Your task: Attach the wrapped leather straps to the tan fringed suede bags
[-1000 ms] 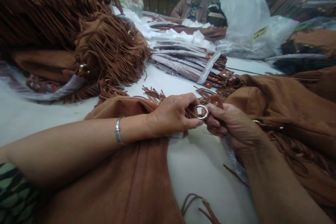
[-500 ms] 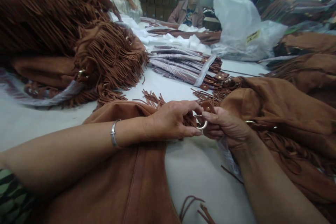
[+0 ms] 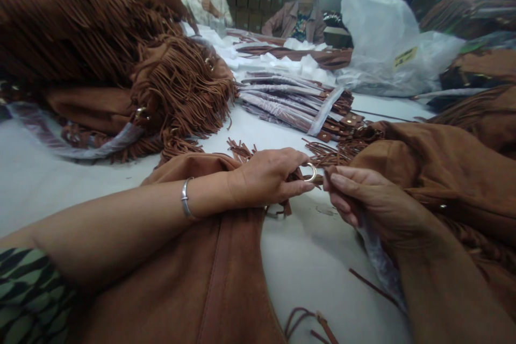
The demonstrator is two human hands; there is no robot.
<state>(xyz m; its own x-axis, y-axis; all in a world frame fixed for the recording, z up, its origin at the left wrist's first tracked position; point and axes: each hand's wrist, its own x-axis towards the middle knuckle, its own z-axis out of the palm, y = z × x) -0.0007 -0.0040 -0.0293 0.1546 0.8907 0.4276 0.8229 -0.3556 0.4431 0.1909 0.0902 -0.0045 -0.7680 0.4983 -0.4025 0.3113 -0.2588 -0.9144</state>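
A brown suede bag lies in front of me, under my left forearm. Thumb and fingers of my left hand pinch a gold metal ring, with brown leather pieces partly hidden behind the fingers. Just to the right, my right hand is closed on the brown end of a leather strap. Clear plastic wrap covers the strap where it trails down below that hand. A small gap separates the ring from the strap end.
Fringed brown bags are piled at left, and another bag lies at right. Plastic-wrapped straps lie bundled on the white table. A large plastic bag stands behind. Two people are across the table.
My right hand has moved right, away from the ring, with the strap end in its fingers. The ring stays in my left hand, now more exposed. The whole view has shifted slightly.
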